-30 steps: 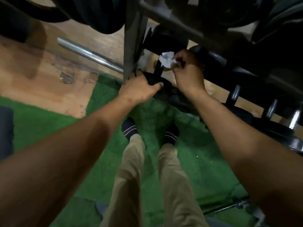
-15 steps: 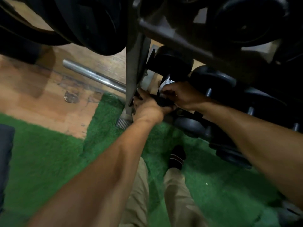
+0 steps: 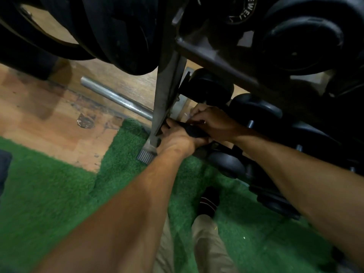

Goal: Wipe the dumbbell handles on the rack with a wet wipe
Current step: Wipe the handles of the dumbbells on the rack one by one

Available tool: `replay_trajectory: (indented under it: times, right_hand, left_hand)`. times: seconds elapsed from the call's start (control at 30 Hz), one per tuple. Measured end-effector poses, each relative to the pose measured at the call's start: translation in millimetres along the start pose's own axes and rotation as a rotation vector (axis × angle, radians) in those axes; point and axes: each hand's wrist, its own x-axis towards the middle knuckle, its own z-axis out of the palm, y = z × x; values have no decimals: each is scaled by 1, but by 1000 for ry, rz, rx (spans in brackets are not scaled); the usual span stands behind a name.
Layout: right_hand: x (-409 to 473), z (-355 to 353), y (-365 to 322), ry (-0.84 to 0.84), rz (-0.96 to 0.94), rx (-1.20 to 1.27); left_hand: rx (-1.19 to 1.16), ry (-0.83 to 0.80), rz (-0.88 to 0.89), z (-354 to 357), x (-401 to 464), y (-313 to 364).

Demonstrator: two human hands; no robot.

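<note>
On the rack's lowest shelf, the leftmost black dumbbell (image 3: pixel 210 87) lies right beside the grey rack post (image 3: pixel 167 91). My left hand (image 3: pixel 177 138) is closed over the dumbbell's near black end, next to the post's foot. My right hand (image 3: pixel 212 121) is closed around the dumbbell's handle just behind it, fingers curled. Only a pale sliver of the white wet wipe (image 3: pixel 188 114) shows at those fingertips; the handle itself is hidden by both hands.
More black dumbbells (image 3: pixel 256 111) fill the shelf to the right, one with a bare steel handle (image 3: pixel 250 124). Large weight plates (image 3: pixel 118 32) hang overhead at the left. A steel bar (image 3: pixel 118 99) lies on the wooden floor (image 3: pixel 39 119). I stand on green turf (image 3: pixel 49 194).
My right hand, with the wipe, has dropped from above onto the dumbbell's handle and closed over it, hiding most of the wipe. My left hand has shifted in to hold the dumbbell's near end.
</note>
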Motion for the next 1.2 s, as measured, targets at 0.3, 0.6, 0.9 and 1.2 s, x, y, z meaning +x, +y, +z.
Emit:
replay_trajectory:
  times: [0.3,0.6,0.9,1.2]
  right_hand:
    - [11,8,20,165,175,-195]
    - [5,0,-3,68,129,-217]
    - [-3,18,-6,426,320,-137]
    - [5,2,-2,501,245,-204]
  left_hand:
    - [-1,41,8,-2,-7,-4]
    - [54,21,32,-6,-15,1]
    - [29,-25,-11,-4,-8,1]
    - [58,-29,-12,-5,-9,2]
